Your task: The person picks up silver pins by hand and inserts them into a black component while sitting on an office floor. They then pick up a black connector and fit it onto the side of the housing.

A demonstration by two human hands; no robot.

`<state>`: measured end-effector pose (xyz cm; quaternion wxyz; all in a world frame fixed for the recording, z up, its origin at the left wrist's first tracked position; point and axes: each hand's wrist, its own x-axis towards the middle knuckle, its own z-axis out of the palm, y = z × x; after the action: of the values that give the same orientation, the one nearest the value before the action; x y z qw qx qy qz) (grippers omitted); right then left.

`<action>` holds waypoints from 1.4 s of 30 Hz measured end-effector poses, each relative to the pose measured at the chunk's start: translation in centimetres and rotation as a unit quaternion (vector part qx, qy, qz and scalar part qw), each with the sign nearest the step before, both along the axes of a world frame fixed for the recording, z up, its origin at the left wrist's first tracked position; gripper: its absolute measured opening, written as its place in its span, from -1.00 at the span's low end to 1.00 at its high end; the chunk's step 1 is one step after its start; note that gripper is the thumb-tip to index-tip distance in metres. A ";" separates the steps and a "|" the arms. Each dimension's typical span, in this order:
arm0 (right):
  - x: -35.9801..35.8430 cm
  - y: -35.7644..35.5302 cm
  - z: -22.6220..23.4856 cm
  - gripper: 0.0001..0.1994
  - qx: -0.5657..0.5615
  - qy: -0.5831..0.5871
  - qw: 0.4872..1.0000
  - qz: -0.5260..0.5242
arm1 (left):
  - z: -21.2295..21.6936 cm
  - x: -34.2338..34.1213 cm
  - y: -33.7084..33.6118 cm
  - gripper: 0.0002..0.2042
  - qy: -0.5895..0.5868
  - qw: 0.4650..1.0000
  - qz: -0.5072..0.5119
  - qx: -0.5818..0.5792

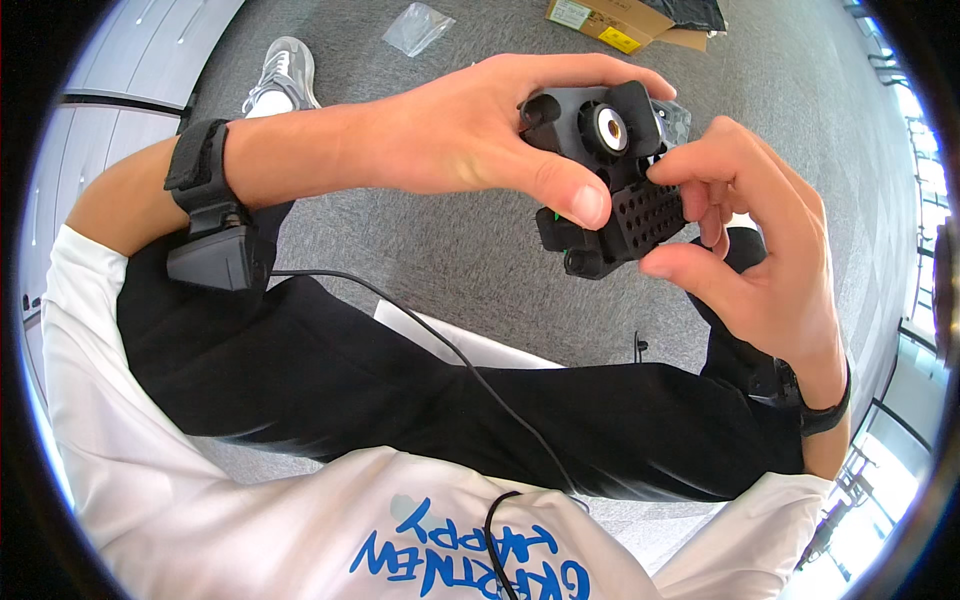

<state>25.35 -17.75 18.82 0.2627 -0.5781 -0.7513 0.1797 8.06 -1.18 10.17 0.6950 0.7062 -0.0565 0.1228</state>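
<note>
My left hand is wrapped round a black plastic device, its thumb pressed along the near side. A round white-rimmed wheel or lens with a brass-coloured centre sits on the device's upper part. Below that is a block with rows of small holes. From the right, my right hand closes on this block with bent fingers. Its index fingertip touches the device and its thumb lies by the block's lower corner. The device's far side is mostly hidden behind my left hand.
On the grey carpet ahead lie a clear plastic bag and an open cardboard box. Pale cabinets stand at the left. A black cable runs from my left wrist's strapped unit across my black-trousered legs.
</note>
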 end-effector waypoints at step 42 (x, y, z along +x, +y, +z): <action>2.9 0.6 -1.3 -0.64 -0.108 0.161 0.962 -0.194 | 2.0 0.0 0.6 0.21 0.077 0.997 0.008 -0.011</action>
<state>28.21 -17.15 17.48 0.3461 -0.7012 -0.5487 0.2958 8.06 -0.56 12.14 0.7037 0.7065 0.0042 0.0747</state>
